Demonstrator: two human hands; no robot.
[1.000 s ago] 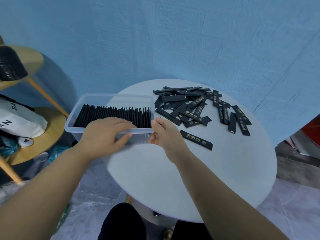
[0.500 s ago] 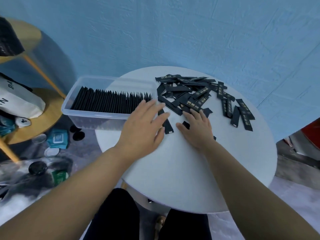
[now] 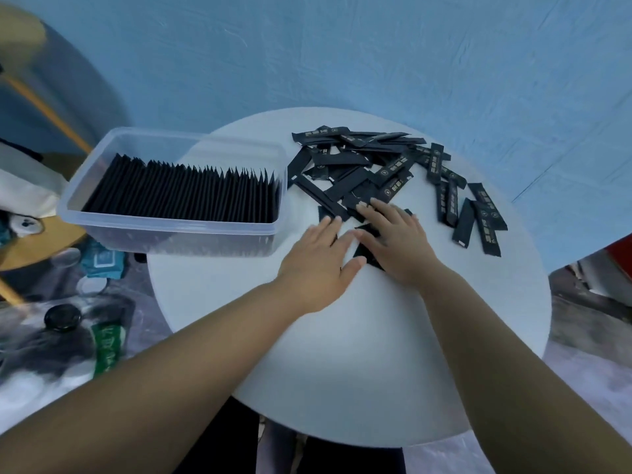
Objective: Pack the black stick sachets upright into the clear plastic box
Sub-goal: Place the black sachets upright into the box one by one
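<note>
1. The round white counter (image 3: 342, 354) carries everything. Its surface looks smooth, so flat sachets will probably slide on it rather than lift.
2. The clear plastic box (image 3: 178, 227) sits at the counter's left edge and partly overhangs it. It looks light and thin-walled, so a hard push may shift it.
3. A packed row of sachets (image 3: 184, 193) stands upright in the box, filling it nearly end to end along the near side. A free strip is left behind the row.
4. The loose pile of black stick sachets (image 3: 369, 165) lies flat and overlapping just right of the box. They look thin, light, bendable and probably slick-skinned.
5. The left hand (image 3: 318, 265) and right hand (image 3: 396, 241) lie palm-down at the pile's near edge. Their fingers are straight and spread, holding nothing.
6. One sachet (image 3: 366, 256) shows between the hands. I would slide it to lift an edge, then pinch it by its long sides near the middle.
</note>
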